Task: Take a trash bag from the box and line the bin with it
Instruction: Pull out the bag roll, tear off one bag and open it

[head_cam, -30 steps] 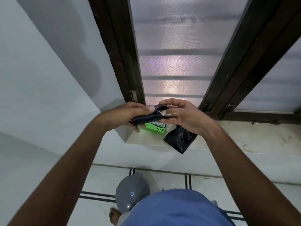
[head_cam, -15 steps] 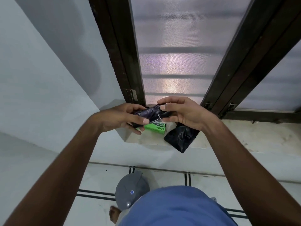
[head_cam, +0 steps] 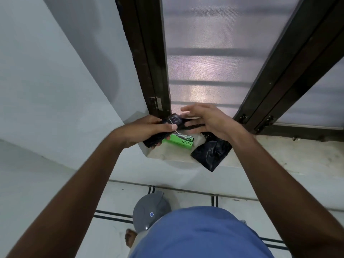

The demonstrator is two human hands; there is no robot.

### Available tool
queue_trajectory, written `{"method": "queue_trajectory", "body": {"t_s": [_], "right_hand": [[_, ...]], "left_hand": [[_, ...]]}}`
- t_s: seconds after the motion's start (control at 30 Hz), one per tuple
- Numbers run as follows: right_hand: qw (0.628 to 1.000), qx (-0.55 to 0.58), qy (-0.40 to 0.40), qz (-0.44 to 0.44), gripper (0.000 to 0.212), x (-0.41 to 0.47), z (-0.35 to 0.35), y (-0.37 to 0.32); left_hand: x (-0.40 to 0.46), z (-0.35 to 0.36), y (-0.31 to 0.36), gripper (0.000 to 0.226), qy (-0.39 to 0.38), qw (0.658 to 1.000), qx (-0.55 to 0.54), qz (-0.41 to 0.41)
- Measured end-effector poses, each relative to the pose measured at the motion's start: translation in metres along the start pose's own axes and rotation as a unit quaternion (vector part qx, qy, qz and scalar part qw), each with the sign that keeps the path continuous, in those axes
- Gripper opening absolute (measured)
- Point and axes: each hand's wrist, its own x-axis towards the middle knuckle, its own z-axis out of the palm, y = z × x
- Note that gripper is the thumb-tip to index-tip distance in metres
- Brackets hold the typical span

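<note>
My left hand (head_cam: 147, 130) grips a black roll of trash bags (head_cam: 168, 127) with a thin white band around it, held above the window sill. My right hand (head_cam: 208, 120) hovers just right of the roll with its fingers spread and nothing in them. Under the roll a green box (head_cam: 183, 141) lies flat on the sill. A loose black bag (head_cam: 212, 152) lies on the sill to the right of the box and hangs over its front edge. The grey bin (head_cam: 150, 211) with its lid shut stands on the floor below, near my foot.
The stone sill (head_cam: 279, 157) runs to the right under a frosted window with dark wooden frames (head_cam: 154, 71). A white wall (head_cam: 55, 90) is on the left. The floor below is white tile with dark lines.
My right hand has let go of the roll and spread its fingers. My left hand has turned the roll and keeps hold of it, slightly lower and to the left.
</note>
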Motion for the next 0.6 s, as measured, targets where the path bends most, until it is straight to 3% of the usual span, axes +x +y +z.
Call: {"method": "queue_trajectory", "body": {"t_s": [0.1, 0.2, 0.3, 0.37, 0.47, 0.6], "right_hand": [[0.983, -0.173, 0.062, -0.013, 0.029, 0.026, 0.002, 0.031], [0.913, -0.400, 0.065, -0.041, 0.051, 0.050, 0.017, 0.066], [0.847, -0.524, 0.055, -0.067, 0.085, 0.068, 0.039, 0.089], [0.808, -0.583, 0.047, -0.077, 0.096, 0.078, 0.050, 0.099], [0.773, -0.625, 0.050, -0.101, 0.083, 0.085, 0.060, 0.104], [0.792, -0.590, 0.078, -0.139, 0.066, 0.084, 0.058, 0.100]], "left_hand": [[-0.005, 0.000, -0.016, 0.046, 0.071, 0.996, -0.045, 0.000], [-0.010, 0.005, -0.019, 0.041, 0.105, 0.985, -0.138, 0.014], [-0.014, 0.011, -0.015, 0.036, 0.127, 0.968, -0.216, 0.026], [-0.016, 0.014, -0.014, 0.035, 0.132, 0.965, -0.227, 0.025], [-0.020, 0.015, -0.014, 0.036, 0.136, 0.964, -0.227, 0.017], [-0.026, 0.013, -0.016, 0.038, 0.150, 0.961, -0.231, 0.020]]}}
